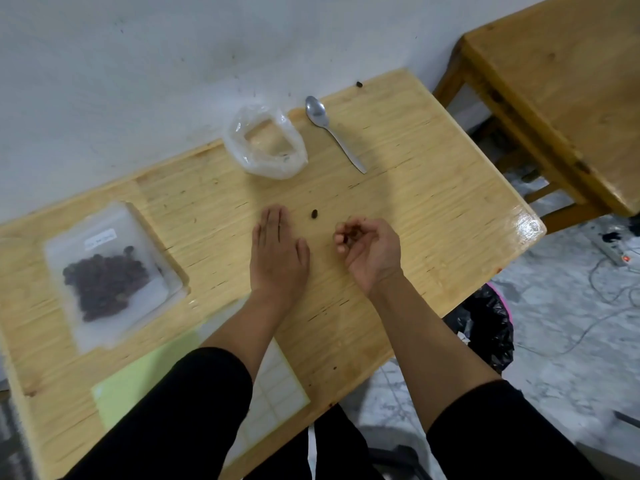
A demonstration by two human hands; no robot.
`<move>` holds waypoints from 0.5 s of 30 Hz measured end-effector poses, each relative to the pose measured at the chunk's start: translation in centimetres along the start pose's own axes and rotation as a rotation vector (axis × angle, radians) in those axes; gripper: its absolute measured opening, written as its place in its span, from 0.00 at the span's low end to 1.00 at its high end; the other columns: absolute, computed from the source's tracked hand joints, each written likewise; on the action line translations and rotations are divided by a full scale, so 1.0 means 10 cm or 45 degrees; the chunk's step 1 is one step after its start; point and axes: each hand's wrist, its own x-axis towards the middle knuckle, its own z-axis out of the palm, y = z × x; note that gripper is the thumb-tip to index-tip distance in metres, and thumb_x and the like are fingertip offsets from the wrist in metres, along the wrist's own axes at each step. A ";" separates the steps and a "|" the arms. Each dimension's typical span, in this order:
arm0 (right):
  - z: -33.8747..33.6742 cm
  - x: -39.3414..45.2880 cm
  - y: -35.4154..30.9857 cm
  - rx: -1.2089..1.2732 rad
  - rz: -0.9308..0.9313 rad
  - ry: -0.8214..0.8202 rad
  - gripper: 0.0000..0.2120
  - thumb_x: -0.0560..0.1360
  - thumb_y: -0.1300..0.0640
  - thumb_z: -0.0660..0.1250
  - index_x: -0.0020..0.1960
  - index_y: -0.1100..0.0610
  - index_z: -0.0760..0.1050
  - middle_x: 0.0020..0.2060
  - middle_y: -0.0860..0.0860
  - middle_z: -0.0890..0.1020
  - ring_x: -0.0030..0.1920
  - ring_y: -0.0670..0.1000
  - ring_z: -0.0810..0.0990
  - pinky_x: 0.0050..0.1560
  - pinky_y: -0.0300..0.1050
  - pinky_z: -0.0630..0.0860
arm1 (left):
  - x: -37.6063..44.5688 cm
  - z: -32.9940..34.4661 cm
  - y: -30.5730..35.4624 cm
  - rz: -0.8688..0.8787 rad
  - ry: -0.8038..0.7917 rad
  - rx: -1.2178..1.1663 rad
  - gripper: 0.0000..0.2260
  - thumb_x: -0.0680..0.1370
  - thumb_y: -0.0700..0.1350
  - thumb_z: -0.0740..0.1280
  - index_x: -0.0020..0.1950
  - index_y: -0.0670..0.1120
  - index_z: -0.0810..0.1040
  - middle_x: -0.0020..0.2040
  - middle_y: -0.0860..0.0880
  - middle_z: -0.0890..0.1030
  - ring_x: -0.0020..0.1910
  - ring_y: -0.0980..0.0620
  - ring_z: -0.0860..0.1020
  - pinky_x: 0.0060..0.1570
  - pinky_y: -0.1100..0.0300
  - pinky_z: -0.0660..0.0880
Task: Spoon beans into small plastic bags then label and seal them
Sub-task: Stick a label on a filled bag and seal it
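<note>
My left hand [278, 252] lies flat, palm down, on the wooden table [433, 188] with fingers together and nothing in it. My right hand [369, 251] is cupped, its fingers curled around a few dark beans. One loose bean [314, 213] lies between the hands, and another bean [359, 84] sits at the far edge. A clear open bag [266, 142], nearly empty, stands at the back, with a metal spoon [332, 131] beside it on the right. At the left lies a filled, labelled bag of beans [104, 275].
A sheet of white labels [277, 386] on green paper lies at the near edge under my left arm. A second wooden table [561, 81] stands to the right. A black bin bag [485, 327] and cables are on the floor at right.
</note>
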 end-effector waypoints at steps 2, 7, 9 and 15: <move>0.03 0.05 0.00 -0.182 -0.044 0.022 0.13 0.75 0.62 0.54 0.39 0.62 0.74 0.29 0.53 0.75 0.29 0.49 0.71 0.25 0.38 0.67 | 0.04 0.01 0.00 -0.002 -0.010 0.042 0.26 0.82 0.49 0.50 0.77 0.39 0.48 0.78 0.44 0.50 0.77 0.49 0.45 0.73 0.56 0.40; 0.06 0.27 0.04 -1.418 -0.505 0.068 0.09 0.73 0.55 0.68 0.52 0.53 0.81 0.28 0.41 0.72 0.30 0.39 0.70 0.37 0.29 0.69 | 0.06 0.03 0.00 -0.017 -0.035 0.049 0.26 0.82 0.50 0.48 0.77 0.41 0.46 0.78 0.46 0.47 0.77 0.50 0.43 0.73 0.57 0.38; 0.09 0.35 0.06 -1.598 -0.597 -0.010 0.13 0.73 0.56 0.70 0.57 0.54 0.80 0.30 0.38 0.71 0.30 0.32 0.71 0.40 0.24 0.68 | 0.06 0.03 -0.01 -0.009 -0.030 0.040 0.26 0.82 0.50 0.49 0.77 0.41 0.47 0.78 0.46 0.48 0.77 0.50 0.44 0.73 0.57 0.38; 0.09 0.50 0.11 -1.837 -0.745 -0.053 0.11 0.72 0.56 0.70 0.54 0.55 0.82 0.50 0.50 0.84 0.36 0.32 0.71 0.47 0.19 0.65 | 0.06 0.02 -0.03 0.024 -0.002 0.064 0.29 0.78 0.53 0.42 0.76 0.39 0.51 0.77 0.44 0.53 0.77 0.48 0.49 0.73 0.57 0.40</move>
